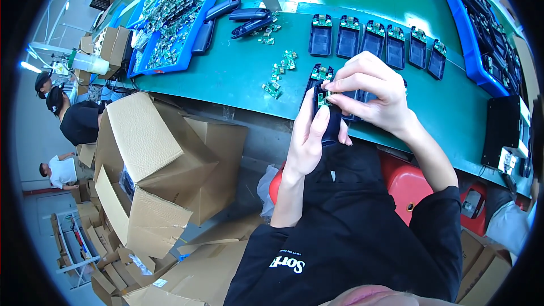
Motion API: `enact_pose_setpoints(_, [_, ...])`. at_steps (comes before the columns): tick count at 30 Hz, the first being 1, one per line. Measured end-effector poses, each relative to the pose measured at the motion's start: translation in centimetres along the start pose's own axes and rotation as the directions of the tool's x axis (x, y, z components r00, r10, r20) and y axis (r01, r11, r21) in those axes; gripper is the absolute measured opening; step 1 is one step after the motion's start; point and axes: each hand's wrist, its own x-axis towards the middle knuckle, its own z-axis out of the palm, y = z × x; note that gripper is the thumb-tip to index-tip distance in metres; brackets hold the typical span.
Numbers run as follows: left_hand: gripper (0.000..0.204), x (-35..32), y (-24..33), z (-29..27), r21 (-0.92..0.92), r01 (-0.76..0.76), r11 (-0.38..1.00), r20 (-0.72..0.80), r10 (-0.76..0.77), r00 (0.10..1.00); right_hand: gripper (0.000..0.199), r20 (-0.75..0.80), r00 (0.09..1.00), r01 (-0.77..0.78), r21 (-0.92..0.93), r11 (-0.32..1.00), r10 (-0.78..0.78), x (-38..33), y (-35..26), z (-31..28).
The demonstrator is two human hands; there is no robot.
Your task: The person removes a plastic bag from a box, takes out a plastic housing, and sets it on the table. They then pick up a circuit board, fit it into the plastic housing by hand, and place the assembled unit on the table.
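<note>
The left hand [309, 136] grips a dark plastic housing [330, 120] from below, steadying it near the green bench's [226, 79] edge, while the right hand [371, 90] pinches a small green circuit board [323, 98] onto its top end. Finished housings [374, 37] sit lined up farther back, and loose boards [280, 73] lie within reach to the left

Long green-topped workbench [238, 79] beneath bright overhead light; open brown cardboard cartons [153, 164] stacked on the grey floor [39, 215] at left; red plastic stool [411, 184] beside the bench.

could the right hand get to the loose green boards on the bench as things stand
Probably yes: the loose green boards lie uncovered just beyond the right hand, though it is busy on the dark housing.
</note>
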Motion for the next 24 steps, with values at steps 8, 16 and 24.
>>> enact_pose_setpoints(8, [0.041, -0.3, -0.3, 0.1, 0.172, -0.011, 0.985, -0.045, 0.019, 0.999, 0.022, -0.022, 0.992, -0.124, 0.119, 0.985, 0.127, -1.1, 0.1, 0.9])
enact_pose_setpoints(16, [0.039, 0.0, 0.5, 0.0, 0.128, 0.003, 0.992, -0.122, 0.013, 0.992, 0.031, 0.136, 0.962, -0.264, 0.261, 0.928, 0.236, -0.9, 0.3, 0.3])
enact_pose_setpoints(24, [0.039, 0.0, 0.5, -0.4, 0.118, -0.023, 0.993, -0.119, 0.037, 0.992, 0.050, 0.414, 0.783, -0.620, 0.462, 0.634, 0.464, -1.0, 0.2, 0.5])
